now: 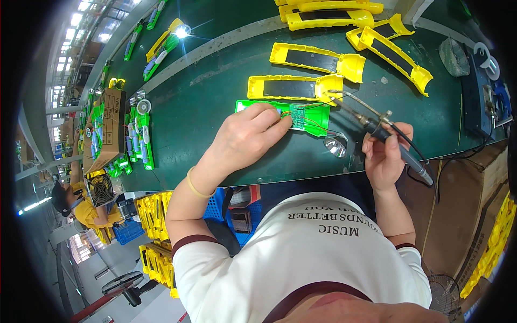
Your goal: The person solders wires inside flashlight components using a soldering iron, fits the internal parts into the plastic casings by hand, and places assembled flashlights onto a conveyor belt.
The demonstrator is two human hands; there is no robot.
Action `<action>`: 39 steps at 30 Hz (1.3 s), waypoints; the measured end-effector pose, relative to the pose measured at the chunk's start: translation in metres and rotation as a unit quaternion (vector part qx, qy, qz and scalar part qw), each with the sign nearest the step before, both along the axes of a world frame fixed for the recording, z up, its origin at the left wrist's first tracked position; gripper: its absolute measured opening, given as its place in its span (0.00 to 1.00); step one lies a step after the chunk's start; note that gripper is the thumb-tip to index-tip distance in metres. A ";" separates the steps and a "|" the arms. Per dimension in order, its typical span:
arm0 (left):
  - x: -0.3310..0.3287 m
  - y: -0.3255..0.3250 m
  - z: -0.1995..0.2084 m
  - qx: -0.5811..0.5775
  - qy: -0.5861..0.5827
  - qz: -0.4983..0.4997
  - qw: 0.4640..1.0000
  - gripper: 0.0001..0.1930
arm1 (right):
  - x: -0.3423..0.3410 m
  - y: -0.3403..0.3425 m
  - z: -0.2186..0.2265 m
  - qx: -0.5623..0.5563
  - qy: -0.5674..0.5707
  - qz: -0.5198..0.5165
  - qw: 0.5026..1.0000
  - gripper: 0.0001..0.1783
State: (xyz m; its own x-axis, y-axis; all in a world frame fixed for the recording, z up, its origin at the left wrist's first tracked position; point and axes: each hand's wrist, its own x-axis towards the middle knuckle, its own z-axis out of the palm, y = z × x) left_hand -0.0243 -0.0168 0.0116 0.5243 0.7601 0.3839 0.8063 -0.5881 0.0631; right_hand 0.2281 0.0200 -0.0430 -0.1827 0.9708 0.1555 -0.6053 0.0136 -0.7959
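A green half casing [318,127] with a small circuit board [298,117] and thin wires lies on the bench before me. My left hand [250,132] rests over its left part, thumb and fingers pinched at the wires beside the board; the exact grip is partly hidden. A round silver reflector lamp [335,146] hangs on leads off the casing's right end. In my right hand [386,159] is a soldering iron [401,149], its tip raised up and left above the casing's right end. A thin metal solder-feed tube [362,101] is clamped alongside the iron.
Yellow half casings [258,89] with dark panels lie just beyond the green one, more farther back. A blue box-shaped unit [476,102] and cable stand at right. At left are a carton [113,126] and several green assemblies [144,141]; a lit lamp [182,31] shines beyond.
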 end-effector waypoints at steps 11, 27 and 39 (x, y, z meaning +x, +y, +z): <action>0.041 0.029 0.009 -0.015 -0.100 0.071 0.992 0.12 | 0.005 0.008 0.004 -0.021 0.028 -0.134 0.990 0.10; 0.033 0.036 -0.019 -0.035 -0.242 0.190 0.951 0.03 | 0.024 0.018 0.003 -0.035 -0.011 -0.092 0.995 0.10; 0.042 0.035 -0.016 -0.116 -0.126 0.117 0.978 0.02 | 0.035 0.041 0.018 0.055 -0.194 0.072 0.977 0.13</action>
State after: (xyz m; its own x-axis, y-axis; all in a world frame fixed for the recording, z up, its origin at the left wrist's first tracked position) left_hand 0.0180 0.0178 -0.0040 0.2372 0.9296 0.2821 0.8585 -0.3365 0.3869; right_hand 0.2628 0.0611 -0.0251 -0.3825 0.9118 0.1492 -0.2606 0.0484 -0.9642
